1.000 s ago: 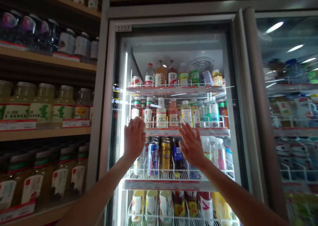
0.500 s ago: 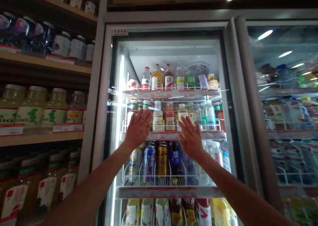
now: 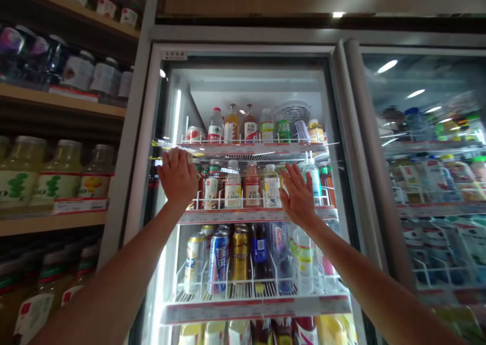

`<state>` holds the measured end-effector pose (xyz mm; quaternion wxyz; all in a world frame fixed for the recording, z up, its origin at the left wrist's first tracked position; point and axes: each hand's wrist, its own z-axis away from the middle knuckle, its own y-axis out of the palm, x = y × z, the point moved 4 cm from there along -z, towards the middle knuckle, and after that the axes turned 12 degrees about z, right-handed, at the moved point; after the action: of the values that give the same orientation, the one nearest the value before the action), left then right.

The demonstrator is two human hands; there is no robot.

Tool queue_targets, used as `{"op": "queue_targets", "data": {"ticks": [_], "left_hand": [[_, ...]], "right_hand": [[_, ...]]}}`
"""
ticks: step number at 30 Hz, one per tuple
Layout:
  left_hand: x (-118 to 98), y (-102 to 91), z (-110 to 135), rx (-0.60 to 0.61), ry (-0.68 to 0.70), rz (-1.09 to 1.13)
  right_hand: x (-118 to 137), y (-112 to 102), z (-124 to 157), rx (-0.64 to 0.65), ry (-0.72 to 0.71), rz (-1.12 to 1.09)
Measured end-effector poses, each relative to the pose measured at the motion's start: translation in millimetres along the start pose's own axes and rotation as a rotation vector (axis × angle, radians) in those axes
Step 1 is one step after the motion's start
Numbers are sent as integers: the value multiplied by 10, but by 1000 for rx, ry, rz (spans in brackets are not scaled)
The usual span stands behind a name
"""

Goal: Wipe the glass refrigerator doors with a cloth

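Note:
The glass door [image 3: 243, 84] of a lit drinks fridge stands closed before me, with reflections on it. At its left side my left hand [image 3: 178, 178] presses against the pane, fingers close together. A small edge of a pale cloth [image 3: 190, 158] shows by its fingertips; most of it is hidden under the hand. My right hand [image 3: 298, 190] lies against the glass farther right, fingers stretched and slightly apart, with nothing visible in it. Behind the pane, bottles [image 3: 233, 188] fill the middle shelf between the hands, and cans [image 3: 218, 261] stand on the shelf below.
A metal door frame [image 3: 351, 132] runs down the right, beside a second glass-fronted fridge [image 3: 436, 183]. To the left, wooden shelves [image 3: 56, 221] carry jars and bottles [image 3: 58, 175]. White wire dividers [image 3: 250, 284] separate the drinks inside.
My left hand has moved left and slightly up across the glass, away from the right hand. My right hand stays nearly in place. The view has shifted slightly.

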<state>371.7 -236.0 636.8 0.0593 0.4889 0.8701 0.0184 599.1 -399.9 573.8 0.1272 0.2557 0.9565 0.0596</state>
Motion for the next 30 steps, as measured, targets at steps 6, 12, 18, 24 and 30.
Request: {"op": "queue_targets", "data": {"ticks": [6,12,18,24,30], "left_hand": [[-444,244,6,220,364,81],[-633,299,-123,34,95,59],[-1244,651,66,354,676,125],[-1435,747,4,172,454,139],[-1931,930,279,328,777,178]], "right_hand": [[-279,23,-3,19,42,61],[-535,-93,16,3,34,131],[-736,-240,39,15,8,188],[-960,-335,91,43,56,218],[-1082,-313,163,89,67,230]]}}
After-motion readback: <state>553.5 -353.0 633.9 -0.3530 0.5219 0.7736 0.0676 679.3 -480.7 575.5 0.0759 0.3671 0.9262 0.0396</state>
